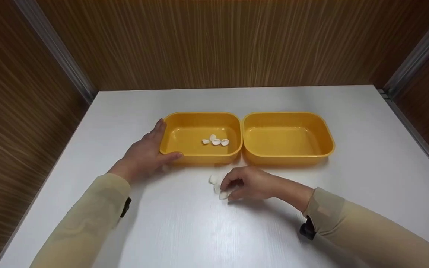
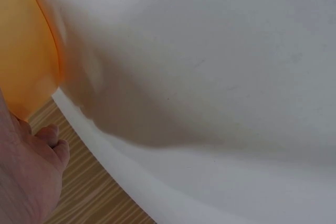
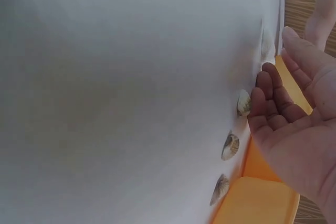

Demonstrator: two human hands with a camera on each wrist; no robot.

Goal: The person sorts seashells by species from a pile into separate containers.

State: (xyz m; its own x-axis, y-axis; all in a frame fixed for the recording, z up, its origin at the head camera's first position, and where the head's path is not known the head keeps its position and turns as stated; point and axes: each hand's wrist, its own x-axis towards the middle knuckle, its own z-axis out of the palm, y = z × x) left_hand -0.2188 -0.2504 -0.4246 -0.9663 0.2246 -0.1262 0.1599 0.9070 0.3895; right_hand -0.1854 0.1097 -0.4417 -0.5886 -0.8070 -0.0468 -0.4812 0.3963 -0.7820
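My left hand (image 1: 143,155) rests against the left end of the left yellow container (image 1: 186,137), thumb along its front rim and fingers extended by its side. White seashells (image 1: 216,142) lie inside that container. In front of it, my right hand (image 1: 251,183) bends its fingers low over the table beside a small cluster of loose shells (image 1: 223,195). Its thumb and fingertips stand apart in the right wrist view, close to a shell (image 3: 268,44). Brown-marked shells (image 3: 230,146) lie nearby. The right hand partly hides the cluster in the head view.
A second yellow container (image 1: 281,139) stands right beside the first, with nothing visible in it. Both are on a white table (image 1: 184,223). Wood-grain panels (image 1: 214,44) rise behind and at both sides.
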